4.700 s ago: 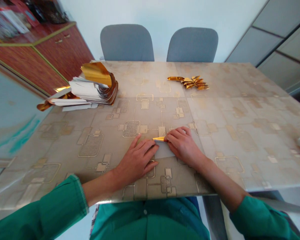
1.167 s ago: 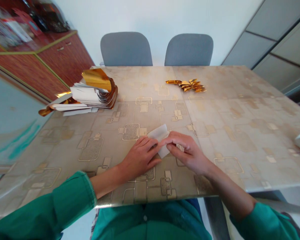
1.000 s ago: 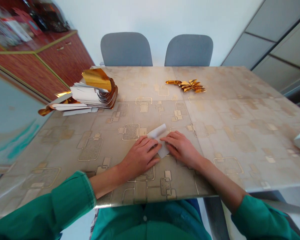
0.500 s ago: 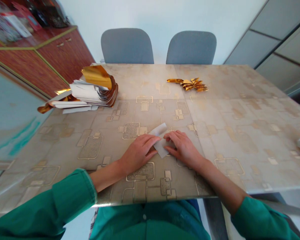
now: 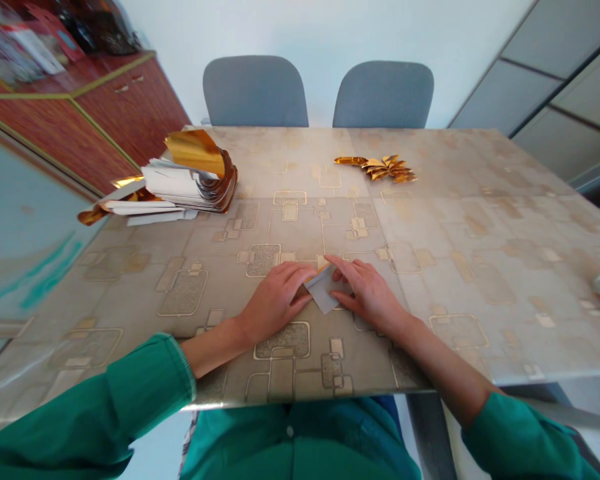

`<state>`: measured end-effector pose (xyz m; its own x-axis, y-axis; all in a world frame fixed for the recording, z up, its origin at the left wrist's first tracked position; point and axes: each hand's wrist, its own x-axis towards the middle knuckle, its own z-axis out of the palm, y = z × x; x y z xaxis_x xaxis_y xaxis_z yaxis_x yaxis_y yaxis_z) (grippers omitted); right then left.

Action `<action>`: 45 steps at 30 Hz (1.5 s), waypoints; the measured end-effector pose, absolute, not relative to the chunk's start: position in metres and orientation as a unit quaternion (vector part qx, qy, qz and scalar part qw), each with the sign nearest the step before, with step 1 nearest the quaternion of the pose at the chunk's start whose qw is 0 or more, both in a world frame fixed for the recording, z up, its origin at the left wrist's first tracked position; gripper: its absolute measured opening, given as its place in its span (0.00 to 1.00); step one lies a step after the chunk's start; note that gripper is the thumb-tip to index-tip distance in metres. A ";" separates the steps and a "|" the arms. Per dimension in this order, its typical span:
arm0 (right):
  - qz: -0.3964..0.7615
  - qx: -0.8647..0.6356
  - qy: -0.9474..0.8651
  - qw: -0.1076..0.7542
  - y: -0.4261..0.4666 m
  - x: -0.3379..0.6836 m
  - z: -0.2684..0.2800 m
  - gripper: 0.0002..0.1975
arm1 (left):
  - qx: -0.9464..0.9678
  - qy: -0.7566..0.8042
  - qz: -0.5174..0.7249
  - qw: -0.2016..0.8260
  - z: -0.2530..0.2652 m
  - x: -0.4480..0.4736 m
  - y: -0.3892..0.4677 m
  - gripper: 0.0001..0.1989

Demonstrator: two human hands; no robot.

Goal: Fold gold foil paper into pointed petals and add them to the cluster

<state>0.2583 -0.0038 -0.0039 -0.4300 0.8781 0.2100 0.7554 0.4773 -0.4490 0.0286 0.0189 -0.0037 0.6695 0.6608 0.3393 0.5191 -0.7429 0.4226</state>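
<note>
A small sheet of paper [image 5: 323, 297], pale on its upper face, lies on the patterned tablecloth [image 5: 290, 373] between my two hands. Its far edge is folded over toward me, and a thin strip of gold shows along that fold. My left hand [image 5: 278, 296] is closed on the sheet's left side, thumb and fingers pinching near the folded edge. On the other side my right hand [image 5: 367, 293] grips the paper, with its index finger reaching to the far end of the fold and its thumb on the pale face.
At the back left a thick stack of gold and white paper [image 5: 180, 187] leans and curls. Folded gold paper pieces [image 5: 387, 168] lie at the back middle. Two grey chairs [image 5: 255, 93] stand behind the table, and a reddish wooden cabinet [image 5: 130, 113] is at left.
The far flap of the paper, raised before, is now folded down toward me, showing a gold strip. My right index finger has stretched out along the fold; my left hand has barely moved.
</note>
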 end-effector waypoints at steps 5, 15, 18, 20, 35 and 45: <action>0.123 -0.478 -0.849 0.187 -0.005 0.257 0.000 0.22 | 0.932 0.264 0.236 0.080 -0.003 0.027 0.021 0.09; 0.050 -0.485 -0.857 0.168 -0.008 0.263 0.006 0.12 | 0.954 0.248 0.170 0.013 -0.004 0.023 0.022 0.13; 0.031 -0.494 -0.856 0.150 -0.007 0.266 0.005 0.14 | 0.958 0.233 0.165 0.018 -0.005 0.023 0.023 0.13; 0.016 -0.508 -0.849 0.146 -0.007 0.267 0.005 0.15 | 0.960 0.227 0.160 0.014 -0.004 0.023 0.024 0.13; -0.015 -0.460 -0.879 0.127 -0.008 0.252 0.004 0.07 | 0.967 0.216 0.128 0.047 -0.005 0.030 0.017 0.16; 0.062 -0.507 -0.847 0.147 -0.021 0.240 0.011 0.07 | 0.962 0.227 0.116 0.099 0.011 0.036 0.009 0.14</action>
